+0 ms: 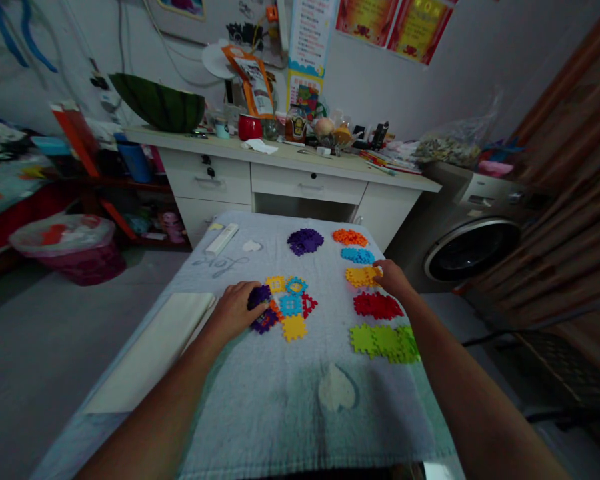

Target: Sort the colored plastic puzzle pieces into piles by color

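Observation:
My left hand [240,308] is closed at the left edge of a small group of joined plastic pieces, its thumb and fingers round a purple interlocking block [259,295]. That group also has a blue window-like piece [291,305], a yellow square piece [295,328], a red piece [309,305] and a blue ring-shaped piece [296,286]. Over at the right, my right hand [391,275] pinches the end of the row of yellow interlocking blocks [361,277]. Its fingertips partly hide what they grip.
Sorted piles lie around: purple blocks [305,241], orange blocks [350,237], light blue blocks [357,256], red blocks [377,305] and green blocks [383,341]. A cloth [260,413] covers the table. Behind stands a cluttered white desk [305,175], with a washing machine [473,227] to its right.

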A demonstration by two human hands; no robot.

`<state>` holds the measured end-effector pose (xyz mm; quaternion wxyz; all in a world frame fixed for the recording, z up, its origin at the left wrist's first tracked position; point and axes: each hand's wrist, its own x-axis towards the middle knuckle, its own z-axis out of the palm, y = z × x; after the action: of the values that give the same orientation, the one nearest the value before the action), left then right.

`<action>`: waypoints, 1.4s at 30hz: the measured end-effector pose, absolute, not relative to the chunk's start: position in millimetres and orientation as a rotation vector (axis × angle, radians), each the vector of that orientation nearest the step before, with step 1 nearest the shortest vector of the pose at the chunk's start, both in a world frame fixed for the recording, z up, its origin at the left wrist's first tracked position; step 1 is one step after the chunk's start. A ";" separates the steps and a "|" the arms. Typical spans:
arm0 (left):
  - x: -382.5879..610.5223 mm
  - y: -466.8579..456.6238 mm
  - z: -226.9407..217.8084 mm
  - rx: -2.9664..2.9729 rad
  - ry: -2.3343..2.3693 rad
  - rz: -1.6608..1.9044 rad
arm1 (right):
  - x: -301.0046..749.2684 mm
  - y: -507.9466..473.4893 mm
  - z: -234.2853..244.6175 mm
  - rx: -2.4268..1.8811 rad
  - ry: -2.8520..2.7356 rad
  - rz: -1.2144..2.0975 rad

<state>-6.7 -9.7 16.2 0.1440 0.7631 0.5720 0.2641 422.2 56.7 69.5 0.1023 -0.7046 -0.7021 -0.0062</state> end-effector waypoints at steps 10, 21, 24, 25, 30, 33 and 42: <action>-7.0 -10.3 15.1 2.202 1.671 0.752 | 298.7 27.4 92.1 -1.553 -2.408 0.363; -3.4 -12.9 20.2 2.169 1.690 0.850 | 223.7 31.8 59.4 -1.582 -2.547 0.266; -3.5 -11.9 19.9 2.157 1.685 0.861 | 225.7 34.7 58.9 -1.584 -2.505 0.316; -3.5 -11.8 19.9 2.149 1.677 0.870 | 228.5 36.1 59.6 -1.585 -2.473 0.355; -4.0 -12.0 17.9 2.113 1.665 0.920 | 263.8 52.1 69.1 -1.522 -2.157 0.739; -4.6 -11.6 15.1 2.126 1.667 0.904 | 296.7 70.7 76.9 -1.450 -1.906 0.888; -6.4 -9.5 10.7 2.104 1.660 0.926 | 364.0 137.5 81.3 -1.997 -1.501 0.538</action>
<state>-6.4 -9.5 10.7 0.1524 0.7333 0.5787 0.3227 364.0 137.5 81.3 0.2888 -0.7482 -0.5623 0.2015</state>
